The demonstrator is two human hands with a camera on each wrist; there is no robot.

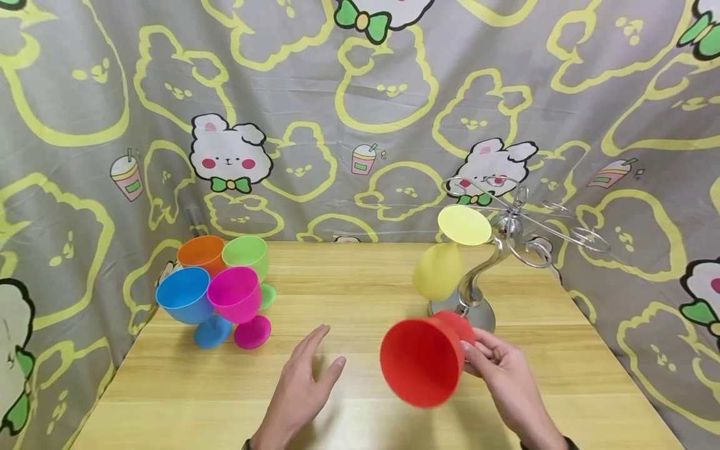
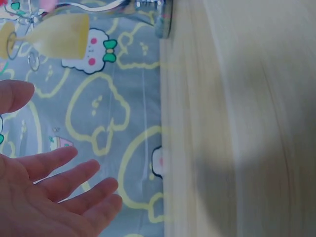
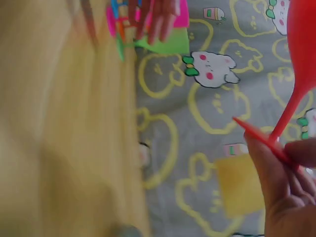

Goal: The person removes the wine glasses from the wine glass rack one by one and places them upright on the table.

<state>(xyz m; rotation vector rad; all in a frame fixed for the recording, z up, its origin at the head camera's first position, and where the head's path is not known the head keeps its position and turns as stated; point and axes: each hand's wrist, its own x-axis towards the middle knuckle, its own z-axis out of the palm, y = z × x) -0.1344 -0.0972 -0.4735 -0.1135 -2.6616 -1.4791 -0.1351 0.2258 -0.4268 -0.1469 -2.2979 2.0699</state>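
My right hand (image 1: 506, 369) pinches a red plastic goblet (image 1: 422, 362) by its round foot, the cup tipped so its mouth faces toward me and slightly left. In the right wrist view, thumb and fingers grip the red foot (image 3: 261, 139) at its edge. My left hand (image 1: 304, 381) is held over the table with its fingers extended, apart from everything. Behind the red goblet, a yellow goblet (image 1: 439, 272) hangs upside down from a silver metal stemware rack (image 1: 478, 269) with wire loops at its top.
At the left of the wooden table (image 1: 349, 281) several goblets stand upright close together: blue (image 1: 182, 297), magenta (image 1: 235, 297), orange (image 1: 200, 253) and light green (image 1: 247, 255). A grey patterned curtain (image 1: 315, 81) encloses the table's back and sides.
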